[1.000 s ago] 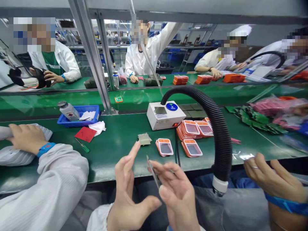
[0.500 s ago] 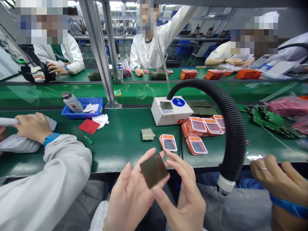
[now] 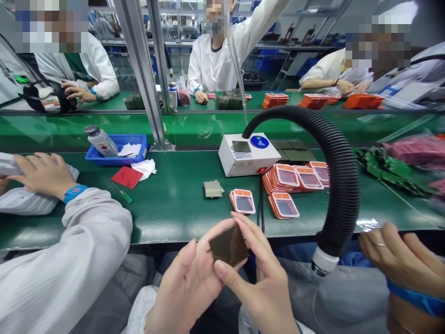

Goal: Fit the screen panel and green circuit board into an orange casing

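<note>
At the far left of the green surface (image 3: pixel 174 204) a blue tray (image 3: pixel 114 155) holds a tilted white bottle (image 3: pixel 100 141) with a grey cap and some crumpled white paper; a red card (image 3: pixel 127 177), a white wipe (image 3: pixel 145 167) and a green-handled screwdriver (image 3: pixel 122 192) lie just beside it on the surface. A neighbour's sleeve (image 3: pixel 69 260) crosses the lower left, that person's hand (image 3: pixel 45 174) resting on something pale that the frame edge cuts off. In front of me, below the surface's near edge, my left hand (image 3: pixel 187 287) lies palm up under a small dark square panel (image 3: pixel 228 245), its fingers spread and touching the panel's left edge and underside. My right hand (image 3: pixel 260 278) has its fingers closed on the panel: thumb on the near corner, the others curled over the far right edge. The panel tilts its face toward me; what it is made of I cannot tell. Beyond it lie a greenish pad (image 3: pixel 213 189), stacks of orange-framed pieces (image 3: pixel 285 185) and a white box (image 3: pixel 248 155). A black ribbed hose (image 3: pixel 339 176) arches down at the right, and another person's hand (image 3: pixel 399 260) is partly cut off there.
</note>
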Available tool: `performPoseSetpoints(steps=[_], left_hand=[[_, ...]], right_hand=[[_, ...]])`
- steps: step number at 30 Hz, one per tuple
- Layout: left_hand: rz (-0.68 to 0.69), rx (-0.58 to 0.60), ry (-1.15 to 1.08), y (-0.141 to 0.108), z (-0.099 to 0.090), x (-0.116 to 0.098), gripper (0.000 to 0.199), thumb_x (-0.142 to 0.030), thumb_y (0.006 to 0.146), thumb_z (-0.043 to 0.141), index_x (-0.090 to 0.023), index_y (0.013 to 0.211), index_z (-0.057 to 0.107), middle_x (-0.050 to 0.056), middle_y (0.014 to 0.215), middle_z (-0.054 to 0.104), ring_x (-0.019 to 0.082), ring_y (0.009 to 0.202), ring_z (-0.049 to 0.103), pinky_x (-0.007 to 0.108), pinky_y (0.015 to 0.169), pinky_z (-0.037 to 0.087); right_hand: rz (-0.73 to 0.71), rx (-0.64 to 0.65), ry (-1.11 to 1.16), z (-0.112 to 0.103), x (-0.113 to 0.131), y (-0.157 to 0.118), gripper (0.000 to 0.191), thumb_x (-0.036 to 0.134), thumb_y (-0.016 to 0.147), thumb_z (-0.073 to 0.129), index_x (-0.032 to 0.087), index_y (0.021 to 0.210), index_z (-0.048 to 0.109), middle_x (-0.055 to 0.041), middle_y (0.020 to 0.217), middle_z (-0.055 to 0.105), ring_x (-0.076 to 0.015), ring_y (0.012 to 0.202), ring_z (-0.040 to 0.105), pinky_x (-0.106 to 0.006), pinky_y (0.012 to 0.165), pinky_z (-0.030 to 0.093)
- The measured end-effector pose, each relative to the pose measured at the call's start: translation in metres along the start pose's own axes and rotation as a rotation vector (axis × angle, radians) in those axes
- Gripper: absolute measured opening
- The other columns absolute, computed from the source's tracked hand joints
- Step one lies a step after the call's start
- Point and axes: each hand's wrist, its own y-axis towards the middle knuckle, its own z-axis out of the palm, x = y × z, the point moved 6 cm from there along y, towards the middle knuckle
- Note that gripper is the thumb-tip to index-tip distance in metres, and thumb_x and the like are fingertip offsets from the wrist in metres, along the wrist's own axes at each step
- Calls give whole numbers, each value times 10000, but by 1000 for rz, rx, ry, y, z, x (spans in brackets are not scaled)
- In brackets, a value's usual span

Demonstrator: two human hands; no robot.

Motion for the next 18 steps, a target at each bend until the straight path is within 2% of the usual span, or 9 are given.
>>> performPoseSetpoints(steps=[7,12,15,18], left_hand=[[-7,-26,-4,2,-4,2,569,-512,962,371,-200,1422,491,70,1501,388,272,1436,283,409,1219,171],[-21,-77,69,3,-9,4,441,-357,992,372,-254,1394,521,38,1506,385,234,1418,325,351,1186,274],[-72,-136,125,1,-13,5,396,-327,989,407,-311,1358,551,40,1431,487,196,1340,447,276,1093,391],[-137,-198,192,-1,-17,6,375,-371,949,504,-344,1314,586,42,1335,576,172,1242,543,234,1040,424]], right_hand=[[23,52,-24,0,0,-1,598,396,902,605,391,1454,376,22,1470,438,-118,1356,437,-207,1042,457],[47,123,43,3,-1,-2,562,347,952,537,390,1475,336,51,1520,362,-58,1408,343,-132,1096,358],[31,154,49,2,0,-2,520,360,974,485,366,1475,344,19,1520,361,-87,1404,359,-189,1114,364],[-9,151,29,-1,3,-2,613,477,913,556,315,1471,359,-54,1515,356,-192,1401,377,-335,1102,420]])
